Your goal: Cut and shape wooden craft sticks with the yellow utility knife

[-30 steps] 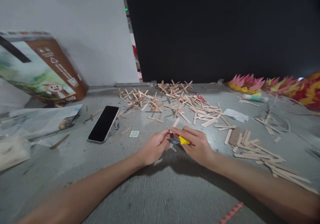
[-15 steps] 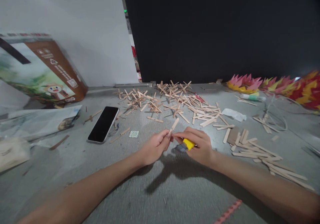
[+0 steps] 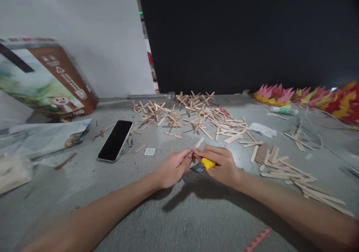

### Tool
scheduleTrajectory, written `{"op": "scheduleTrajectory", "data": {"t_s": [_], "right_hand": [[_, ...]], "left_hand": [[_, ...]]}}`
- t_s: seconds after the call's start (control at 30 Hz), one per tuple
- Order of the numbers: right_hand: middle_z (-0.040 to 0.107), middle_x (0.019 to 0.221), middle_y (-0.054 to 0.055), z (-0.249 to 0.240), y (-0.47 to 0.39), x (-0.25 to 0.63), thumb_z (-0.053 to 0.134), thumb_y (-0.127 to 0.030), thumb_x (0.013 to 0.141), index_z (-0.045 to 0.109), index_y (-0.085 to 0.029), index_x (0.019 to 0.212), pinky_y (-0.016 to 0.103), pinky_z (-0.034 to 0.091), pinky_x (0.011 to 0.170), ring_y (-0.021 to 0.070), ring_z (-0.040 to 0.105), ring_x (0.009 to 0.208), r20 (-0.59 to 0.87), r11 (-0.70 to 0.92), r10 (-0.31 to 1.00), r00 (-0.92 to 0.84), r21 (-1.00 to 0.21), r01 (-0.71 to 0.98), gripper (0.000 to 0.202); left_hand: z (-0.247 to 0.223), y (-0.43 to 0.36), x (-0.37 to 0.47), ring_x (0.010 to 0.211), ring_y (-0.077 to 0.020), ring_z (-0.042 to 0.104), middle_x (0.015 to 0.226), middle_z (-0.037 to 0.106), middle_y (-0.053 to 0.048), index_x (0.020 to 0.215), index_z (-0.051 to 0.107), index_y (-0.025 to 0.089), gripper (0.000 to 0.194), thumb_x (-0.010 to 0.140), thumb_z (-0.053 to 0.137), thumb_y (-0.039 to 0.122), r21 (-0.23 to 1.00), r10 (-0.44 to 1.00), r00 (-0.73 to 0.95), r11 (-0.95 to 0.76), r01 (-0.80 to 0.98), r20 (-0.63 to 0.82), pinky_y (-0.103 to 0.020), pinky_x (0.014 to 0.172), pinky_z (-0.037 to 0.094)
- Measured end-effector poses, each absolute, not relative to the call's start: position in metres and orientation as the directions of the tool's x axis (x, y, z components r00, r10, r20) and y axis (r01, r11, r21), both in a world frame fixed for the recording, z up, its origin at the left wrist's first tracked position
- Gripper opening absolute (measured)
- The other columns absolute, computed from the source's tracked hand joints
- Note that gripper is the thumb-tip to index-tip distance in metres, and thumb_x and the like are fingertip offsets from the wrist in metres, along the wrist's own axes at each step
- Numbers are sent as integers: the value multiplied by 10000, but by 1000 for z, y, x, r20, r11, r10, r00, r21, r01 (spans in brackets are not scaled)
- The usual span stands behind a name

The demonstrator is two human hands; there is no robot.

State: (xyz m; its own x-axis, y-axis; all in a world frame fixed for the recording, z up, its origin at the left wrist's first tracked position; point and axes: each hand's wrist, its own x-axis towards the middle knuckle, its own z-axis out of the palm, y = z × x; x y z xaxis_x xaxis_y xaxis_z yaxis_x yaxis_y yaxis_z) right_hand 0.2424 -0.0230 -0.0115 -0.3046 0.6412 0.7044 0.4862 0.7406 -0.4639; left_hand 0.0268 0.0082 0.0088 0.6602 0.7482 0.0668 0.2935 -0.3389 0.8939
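My left hand (image 3: 175,167) is closed, its thumb and fingers pinching a wooden craft stick (image 3: 199,143) whose far end sticks up beyond the fingertips. My right hand (image 3: 221,164) is wrapped round a yellow-and-grey tool that looks like a utility knife (image 3: 208,164), its grey end angled down and left. Thumb and forefinger of that hand meet the left fingertips at the stick. The stick's lower part is hidden by the fingers. Just beyond lie many crossed stick pieces (image 3: 196,104) and loose craft sticks (image 3: 231,126) in a pile.
A phone (image 3: 115,140) and a small paper square (image 3: 149,151) lie left. Behind them stands a printed brown bag (image 3: 74,79). More craft sticks (image 3: 291,171), a glue stick (image 3: 284,111) and paper flowers (image 3: 275,94) are right. A red strip (image 3: 258,239) lies near the front.
My right hand has shifted slightly left with the yellow tool, closing up to the left fingertips. The craft stick now sits lower and further right, with less of it showing.
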Motion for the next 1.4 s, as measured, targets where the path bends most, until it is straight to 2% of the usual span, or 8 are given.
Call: {"op": "scheduleTrajectory", "data": {"t_s": [0.27,0.4,0.5,0.63,0.83,1.13,1.33,1.4], "right_hand": [[703,779,55,16,-23,244,667,-230,932,797,-212,1061,297,475,613,177,613,666,659,641,734,-160,-597,482,183],[691,763,37,23,-11,251,669,-322,957,770,-200,905,283,456,642,169,602,668,586,505,807,-71,-623,597,167],[702,805,36,23,3,247,644,-365,974,746,-193,895,271,454,677,175,629,710,538,390,843,13,-627,674,214],[725,1080,67,24,28,222,622,-294,978,762,-220,1048,260,460,791,193,685,894,267,271,951,-157,-469,841,173],[737,1125,128,26,73,164,622,-413,958,772,-181,907,271,480,722,235,711,873,59,200,980,-192,-356,913,282],[771,900,160,35,82,172,681,-373,910,739,-135,904,281,478,706,269,727,853,44,112,994,-103,-370,922,245],[755,796,31,57,38,214,525,-269,988,716,-185,994,235,453,687,170,694,749,167,148,984,-70,-525,838,208],[747,824,33,61,21,219,516,-329,1005,708,-189,851,243,450,686,165,674,748,281,258,955,-91,-642,723,283]], "left_hand": [[4,14,30,546,-124,398,595,409,79,1068,534,205,312,1070,343,452,975,839,542,-153,160,43,-250,575,348],[5,15,32,570,-134,489,639,564,64,1340,394,214,360,1071,370,452,994,815,577,-97,57,47,-264,621,416],[3,13,33,583,-131,554,742,688,18,1334,342,218,367,1071,380,470,993,849,519,-119,-6,104,-278,646,461],[-1,10,32,522,-122,546,792,734,-2,1219,333,233,293,1070,390,479,962,933,236,-268,-51,272,-267,572,447],[-1,8,32,505,-119,548,756,737,9,1179,347,241,298,1067,395,513,955,936,188,-293,-50,297,-246,531,424],[-5,13,32,512,-125,553,702,706,28,1123,333,252,303,1068,360,548,966,942,217,-249,-64,257,-243,538,415],[-1,9,31,558,-137,584,764,729,7,1007,313,259,285,1078,326,535,963,934,234,-268,-34,268,-284,617,462],[1,9,30,632,-147,623,831,744,-21,990,341,251,295,1077,332,534,956,936,216,-291,34,277,-306,688,482]]}}
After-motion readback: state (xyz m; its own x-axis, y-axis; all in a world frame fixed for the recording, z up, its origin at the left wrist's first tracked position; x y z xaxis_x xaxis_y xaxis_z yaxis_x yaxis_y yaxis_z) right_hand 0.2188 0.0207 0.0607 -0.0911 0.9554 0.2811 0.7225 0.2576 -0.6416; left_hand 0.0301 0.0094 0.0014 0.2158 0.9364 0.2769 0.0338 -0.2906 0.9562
